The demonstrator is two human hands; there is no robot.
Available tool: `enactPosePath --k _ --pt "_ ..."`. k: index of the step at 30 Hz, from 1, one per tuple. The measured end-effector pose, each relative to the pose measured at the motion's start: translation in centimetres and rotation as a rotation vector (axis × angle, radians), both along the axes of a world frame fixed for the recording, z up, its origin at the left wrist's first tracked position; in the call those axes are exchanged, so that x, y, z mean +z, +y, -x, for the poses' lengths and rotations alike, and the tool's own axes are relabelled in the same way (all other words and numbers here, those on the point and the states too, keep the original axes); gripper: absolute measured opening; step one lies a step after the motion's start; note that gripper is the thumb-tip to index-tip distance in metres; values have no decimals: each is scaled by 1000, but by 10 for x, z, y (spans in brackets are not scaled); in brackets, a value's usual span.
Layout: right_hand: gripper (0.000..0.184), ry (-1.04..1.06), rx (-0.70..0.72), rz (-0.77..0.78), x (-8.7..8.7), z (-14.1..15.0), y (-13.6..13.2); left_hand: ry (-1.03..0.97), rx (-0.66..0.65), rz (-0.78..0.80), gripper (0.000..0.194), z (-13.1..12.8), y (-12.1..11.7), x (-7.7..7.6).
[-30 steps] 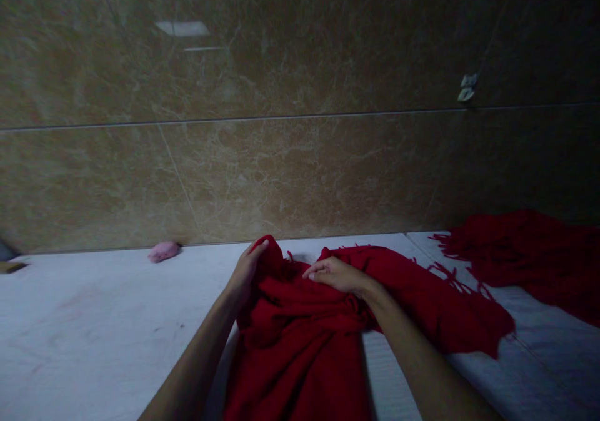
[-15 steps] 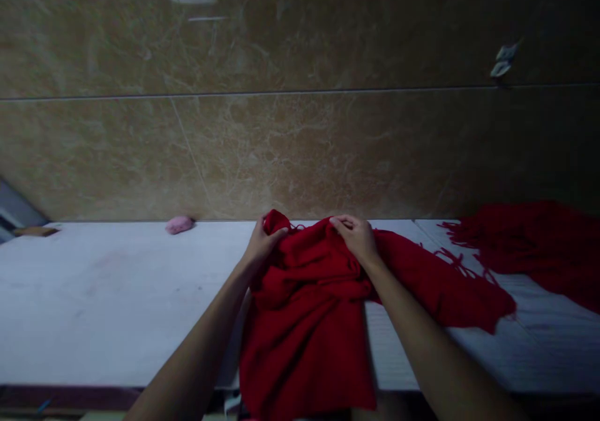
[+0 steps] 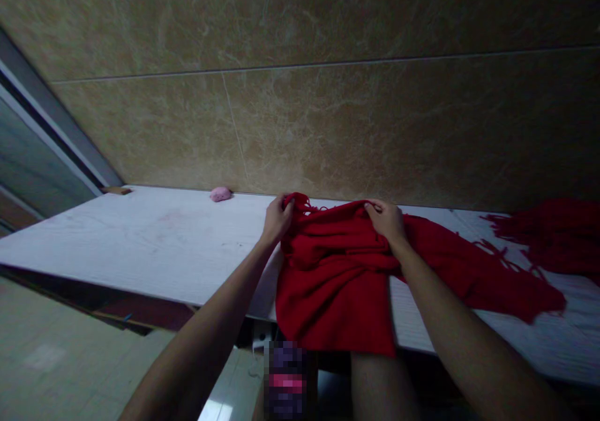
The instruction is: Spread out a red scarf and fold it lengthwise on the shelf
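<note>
A red fringed scarf [image 3: 335, 308] lies bunched across the white table, its near part hanging over the front edge above my lap. My left hand [image 3: 278, 218] pinches its upper left corner, close to some fringe strands. On the right, my right hand [image 3: 387, 221] grips the upper edge between thumb and fingers. Cloth is stretched between the two hands, with loose folds below. Another length of red cloth [image 3: 473, 271] with fringe runs out to the right from under my right forearm; whether it belongs to the same scarf I cannot tell.
More red fringed cloth [image 3: 562, 233] is heaped at the far right of the white table [image 3: 178, 246]. A small pink lump [image 3: 220, 194] sits against the tiled wall [image 3: 328, 127]. Near the left end lies a flat brown piece [image 3: 117, 190]. Below the table is a shelf with a reddish panel.
The view has swung left and tilted, showing more floor and the table's left end. Between my hands the scarf's upper edge is drawn straighter. Both hands keep their hold.
</note>
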State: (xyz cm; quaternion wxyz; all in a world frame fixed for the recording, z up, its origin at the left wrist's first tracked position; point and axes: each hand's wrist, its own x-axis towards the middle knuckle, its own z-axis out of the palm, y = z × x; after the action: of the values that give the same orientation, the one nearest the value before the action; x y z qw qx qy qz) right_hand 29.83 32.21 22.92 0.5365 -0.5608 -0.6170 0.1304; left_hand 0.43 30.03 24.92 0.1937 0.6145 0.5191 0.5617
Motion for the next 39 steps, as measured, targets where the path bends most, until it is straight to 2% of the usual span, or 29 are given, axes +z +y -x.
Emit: enactPosePath --k 2,7,17,23,30,39 --pt "22 -51 10 -4 -1 0 1 48 49 -23 21 1 -4 -8" --pt "25 -124 15 -10 -2 -3 0 151 29 -19 20 0 -10 -22" --pt "28 -204 -73 0 -2 -3 0 175 140 -73 22 11 -8 -21" --pt "26 -205 -35 48 -10 3 2 208 172 -50 22 16 -9 -26" --pt "26 -173 13 70 -20 2 8 259 214 -51 22 17 -13 -25" --pt "27 -139 29 94 -23 6 12 297 258 -44 20 16 -15 -22"
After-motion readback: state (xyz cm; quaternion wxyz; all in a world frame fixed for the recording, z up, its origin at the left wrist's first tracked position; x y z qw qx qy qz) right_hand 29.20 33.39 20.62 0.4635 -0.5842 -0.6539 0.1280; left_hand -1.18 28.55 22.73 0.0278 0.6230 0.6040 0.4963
